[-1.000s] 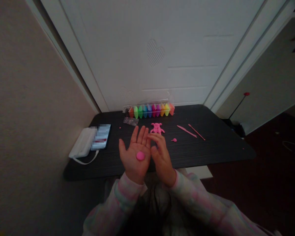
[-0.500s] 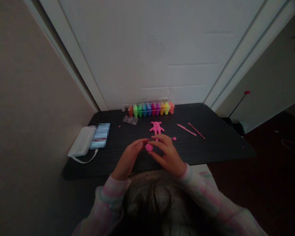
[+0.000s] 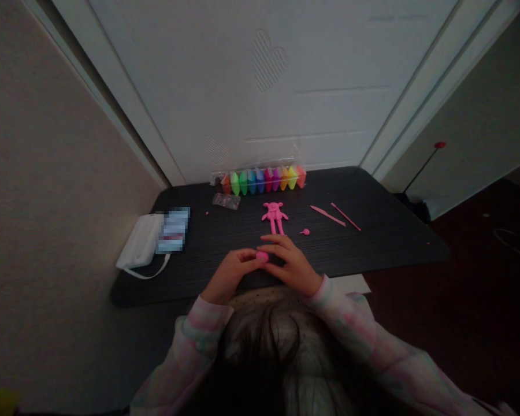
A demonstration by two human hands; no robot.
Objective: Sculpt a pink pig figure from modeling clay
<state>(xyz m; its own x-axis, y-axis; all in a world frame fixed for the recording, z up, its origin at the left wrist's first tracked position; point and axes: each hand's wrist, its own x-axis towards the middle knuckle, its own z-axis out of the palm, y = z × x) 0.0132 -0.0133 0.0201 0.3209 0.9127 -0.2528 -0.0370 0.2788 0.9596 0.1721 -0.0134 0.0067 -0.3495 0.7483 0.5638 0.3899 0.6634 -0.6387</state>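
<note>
Your left grip point(image 3: 229, 274) and right grip point(image 3: 296, 269), nearly closed, pinch the small rounded pink clay-like piece point(image 3: 262, 256), likely light and easily dented, best held gently by its edges.

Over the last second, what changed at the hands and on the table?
The pink clay lump left the open left palm and shifted right; it's now between the fingers of both hands. The left hand turned from palm up; the right hand came from beside it onto the lump. Unchanged: pink clay figure, pink modelling tools, colored clay packs.
</note>
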